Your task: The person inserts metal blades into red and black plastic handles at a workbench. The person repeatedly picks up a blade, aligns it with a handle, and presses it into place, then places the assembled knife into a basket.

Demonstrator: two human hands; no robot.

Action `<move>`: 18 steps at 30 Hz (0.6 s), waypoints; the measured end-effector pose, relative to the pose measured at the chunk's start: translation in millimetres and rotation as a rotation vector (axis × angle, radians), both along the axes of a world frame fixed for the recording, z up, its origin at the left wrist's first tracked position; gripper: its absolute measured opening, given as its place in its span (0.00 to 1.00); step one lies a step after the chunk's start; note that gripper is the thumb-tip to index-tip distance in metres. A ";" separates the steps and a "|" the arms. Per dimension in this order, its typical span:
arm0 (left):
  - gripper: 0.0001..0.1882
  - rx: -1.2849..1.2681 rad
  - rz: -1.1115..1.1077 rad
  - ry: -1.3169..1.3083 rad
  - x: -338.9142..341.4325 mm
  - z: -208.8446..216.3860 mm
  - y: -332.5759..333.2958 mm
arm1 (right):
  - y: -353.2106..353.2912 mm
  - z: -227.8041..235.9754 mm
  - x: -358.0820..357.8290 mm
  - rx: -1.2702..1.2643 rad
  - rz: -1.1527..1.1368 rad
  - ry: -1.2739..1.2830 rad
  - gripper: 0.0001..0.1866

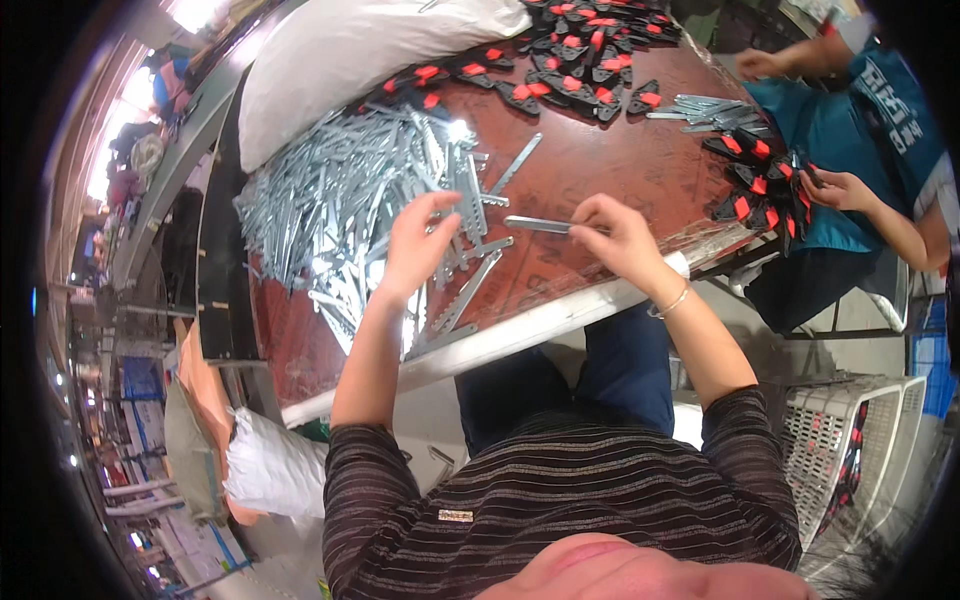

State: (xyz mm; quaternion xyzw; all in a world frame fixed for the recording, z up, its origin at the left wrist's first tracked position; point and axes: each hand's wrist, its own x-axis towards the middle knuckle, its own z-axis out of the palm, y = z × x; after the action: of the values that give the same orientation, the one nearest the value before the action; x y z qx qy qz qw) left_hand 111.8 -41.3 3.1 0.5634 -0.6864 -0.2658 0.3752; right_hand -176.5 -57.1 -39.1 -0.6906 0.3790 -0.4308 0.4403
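Between the thumb and fingers of my right hand (617,243) is one end of a flat metal strip (538,224), which points left over the table. My left hand (424,240) hovers at the right side of a big heap of silvery metal strips (335,185). Its thumb and fingers are apart, with nothing seen between them. Some strips in the heap have toothed edges. A few loose strips, one of them a slanting metal strip (517,163), lie near my hands.
Black clamp-like parts with red pieces (575,60) are piled at the far side, beside a white sack (370,65). At right, a co-worker's hand (840,190) holds a black part near another pile of them. Crates (850,440) stand at lower right, a white bag (270,465) at lower left.
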 end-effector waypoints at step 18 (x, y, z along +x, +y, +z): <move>0.32 -0.252 -0.199 -0.940 -152.9 -27.0 -247.3 | 20.0 -41.8 -60.5 0.238 -0.247 -0.559 0.08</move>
State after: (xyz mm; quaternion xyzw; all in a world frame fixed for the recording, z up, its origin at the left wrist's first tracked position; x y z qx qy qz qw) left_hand -41.1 -288.6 -23.8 0.5043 -0.8585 0.0677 0.0633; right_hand -237.0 -37.1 -80.9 -0.4383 0.3722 -0.6064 0.5492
